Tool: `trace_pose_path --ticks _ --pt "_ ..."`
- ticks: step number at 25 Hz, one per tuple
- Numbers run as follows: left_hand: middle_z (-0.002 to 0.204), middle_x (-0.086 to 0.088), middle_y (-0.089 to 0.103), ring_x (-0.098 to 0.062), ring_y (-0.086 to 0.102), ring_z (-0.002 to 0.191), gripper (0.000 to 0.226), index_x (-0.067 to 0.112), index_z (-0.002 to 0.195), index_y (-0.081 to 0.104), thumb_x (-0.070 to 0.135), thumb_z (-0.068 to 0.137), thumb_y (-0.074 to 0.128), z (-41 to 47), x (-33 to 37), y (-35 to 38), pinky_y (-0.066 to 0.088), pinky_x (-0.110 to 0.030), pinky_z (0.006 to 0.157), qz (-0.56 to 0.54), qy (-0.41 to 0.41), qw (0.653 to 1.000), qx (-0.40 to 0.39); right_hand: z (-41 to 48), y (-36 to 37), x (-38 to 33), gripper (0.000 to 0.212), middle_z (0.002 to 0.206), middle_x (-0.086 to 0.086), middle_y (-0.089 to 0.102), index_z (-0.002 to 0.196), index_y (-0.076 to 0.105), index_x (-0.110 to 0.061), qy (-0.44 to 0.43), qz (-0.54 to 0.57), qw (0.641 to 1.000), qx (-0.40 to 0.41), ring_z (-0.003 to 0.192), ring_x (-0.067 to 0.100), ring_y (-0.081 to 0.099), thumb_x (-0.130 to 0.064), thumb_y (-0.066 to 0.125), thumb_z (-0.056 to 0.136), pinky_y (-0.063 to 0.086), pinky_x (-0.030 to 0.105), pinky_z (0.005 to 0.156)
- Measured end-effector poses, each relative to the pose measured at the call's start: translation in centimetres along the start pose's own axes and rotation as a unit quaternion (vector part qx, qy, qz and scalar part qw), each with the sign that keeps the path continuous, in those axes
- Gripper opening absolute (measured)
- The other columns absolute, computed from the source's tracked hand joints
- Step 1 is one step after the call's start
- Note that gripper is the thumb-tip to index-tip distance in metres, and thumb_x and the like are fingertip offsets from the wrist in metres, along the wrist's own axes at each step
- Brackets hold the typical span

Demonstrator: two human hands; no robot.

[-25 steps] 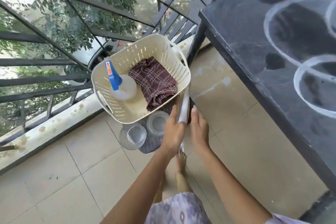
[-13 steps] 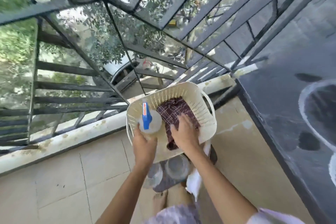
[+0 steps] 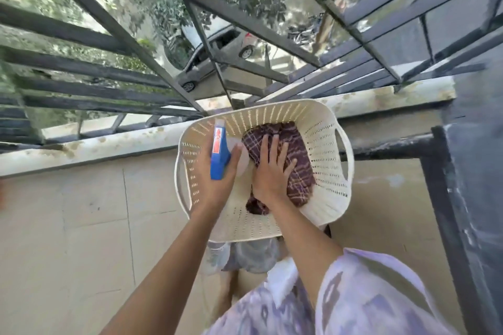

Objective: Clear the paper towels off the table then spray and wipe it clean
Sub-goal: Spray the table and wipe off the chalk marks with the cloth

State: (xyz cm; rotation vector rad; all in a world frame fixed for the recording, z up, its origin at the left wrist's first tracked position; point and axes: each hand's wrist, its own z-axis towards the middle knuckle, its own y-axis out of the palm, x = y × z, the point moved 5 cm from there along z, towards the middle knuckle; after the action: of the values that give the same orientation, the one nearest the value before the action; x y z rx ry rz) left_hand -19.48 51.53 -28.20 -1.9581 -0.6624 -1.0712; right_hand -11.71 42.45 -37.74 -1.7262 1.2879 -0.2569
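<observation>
A cream perforated basket (image 3: pixel 326 198) stands below me by the balcony railing. Inside it, my left hand (image 3: pixel 215 177) grips a spray bottle (image 3: pixel 219 155) with a blue trigger head and a clear body. My right hand (image 3: pixel 272 171) lies on a dark maroon plaid cloth (image 3: pixel 299 171) in the basket, fingers spread over it and the thumb at its near edge. The dark table (image 3: pixel 479 144) runs along the right side of the view. No paper towels show on it.
A black metal railing (image 3: pixel 109 84) with a pale ledge (image 3: pixel 109 141) runs behind the basket. Clear containers (image 3: pixel 245 255) sit under the basket's near edge. The table's dark frame (image 3: pixel 446 212) drops to the tiled floor (image 3: pixel 81 226) at right.
Both hands went from the basket's near edge into the basket. The left took hold of the spray bottle; the right settled onto the plaid cloth. My view tilted up toward the railing.
</observation>
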Motion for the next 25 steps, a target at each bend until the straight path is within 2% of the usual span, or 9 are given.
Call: trace_pose_path --ticks 3,6,8,10,13,18,20,23,25 --pt "0.068 0.015 0.043 0.001 0.041 0.059 0.017 0.037 0.085 0.049 0.028 0.088 0.062 -0.5 2.2 0.5 0.037 -0.012 0.058 -0.033 0.005 0.999 0.006 0.2 -1.5 0.8 0.067 0.158 0.002 -0.009 0.149 -0.004 -0.016 -0.009 0.178 0.983 -0.041 0.144 0.026 -0.012 -0.011 0.037 0.098 -0.003 0.054 0.114" --pt "0.064 0.011 0.043 -0.003 0.039 0.057 0.022 0.031 0.076 0.047 0.022 0.087 0.064 -2.3 5.0 -0.4 0.035 -0.015 0.053 -0.044 0.035 0.998 0.017 -1.7 -5.6 1.9 0.046 0.134 0.004 0.047 0.146 0.027 -0.018 0.043 0.413 0.909 -0.031 0.118 0.022 0.047 -0.024 0.033 0.100 0.036 0.037 0.102" --pt "0.070 0.009 0.050 -0.004 0.047 0.063 0.025 0.036 0.078 0.049 0.018 0.087 0.064 -3.8 6.9 -1.1 0.039 -0.011 0.056 -0.052 0.053 0.997 0.012 -3.9 -9.0 2.5 0.030 0.104 0.005 0.060 0.119 0.055 -0.015 0.089 0.555 0.827 0.001 0.096 0.023 0.056 -0.021 0.036 0.097 0.045 0.037 0.085" --pt "0.073 0.015 0.054 0.004 0.053 0.062 0.029 0.040 0.081 0.052 0.015 0.085 0.065 -5.6 8.9 -2.1 0.042 -0.006 0.056 -0.053 0.091 0.994 0.019 -6.9 -12.1 3.0 0.018 0.086 0.009 0.061 0.093 0.058 -0.014 0.119 0.688 0.716 0.014 0.081 0.024 0.058 -0.016 0.041 0.090 0.048 0.036 0.073" --pt "0.083 0.017 0.062 0.005 0.061 0.074 0.024 0.031 0.097 0.061 0.011 0.084 0.065 -9.0 12.9 -3.1 0.046 -0.006 0.066 -0.055 0.155 0.986 -0.037 -13.5 -17.1 3.0 0.016 0.081 0.013 0.062 0.087 0.059 -0.011 0.106 0.813 0.571 0.032 0.074 0.028 0.058 -0.014 0.043 0.083 0.047 0.036 0.071" --pt "0.081 0.010 0.066 0.008 0.061 0.069 0.023 0.013 0.100 0.064 0.010 0.077 0.060 -15.6 19.3 -3.5 0.045 -0.006 0.063 -0.082 0.217 0.966 -0.115 -25.7 -24.6 3.2 0.026 0.095 0.015 0.066 0.094 0.063 -0.009 -0.005 0.885 0.454 0.100 0.084 0.031 0.062 -0.019 0.050 0.073 0.047 0.040 0.082" --pt "0.063 0.017 0.057 0.007 0.049 0.048 0.024 0.012 0.093 0.063 -0.003 0.074 0.058 -18.4 21.3 -2.9 0.037 -0.006 0.050 -0.089 0.208 0.963 -0.144 -30.3 -26.7 3.6 0.034 0.094 0.014 0.071 0.103 0.064 -0.008 -0.043 0.879 0.460 0.117 0.082 0.029 0.067 -0.020 0.060 0.071 0.052 0.040 0.078" --pt "0.048 0.011 0.041 -0.002 0.032 0.039 0.009 0.006 0.073 0.059 -0.001 0.068 0.058 -22.1 23.3 -1.0 0.028 -0.015 0.042 -0.065 0.207 0.960 -0.178 -35.7 -28.1 6.9 0.032 0.076 0.006 0.071 0.096 0.058 -0.014 0.026 0.797 0.551 0.247 0.066 0.021 0.068 0.004 0.066 0.070 0.056 0.033 0.058" --pt "0.041 0.012 0.045 0.000 0.036 0.037 0.019 0.016 0.063 0.052 0.000 0.070 0.060 -24.1 23.7 0.1 0.028 -0.011 0.038 -0.051 0.189 0.961 -0.194 -38.6 -28.8 9.4 0.034 0.085 0.003 0.068 0.100 0.058 -0.018 0.052 0.703 0.635 0.315 0.075 0.018 0.064 0.009 0.057 0.080 0.052 0.029 0.064"
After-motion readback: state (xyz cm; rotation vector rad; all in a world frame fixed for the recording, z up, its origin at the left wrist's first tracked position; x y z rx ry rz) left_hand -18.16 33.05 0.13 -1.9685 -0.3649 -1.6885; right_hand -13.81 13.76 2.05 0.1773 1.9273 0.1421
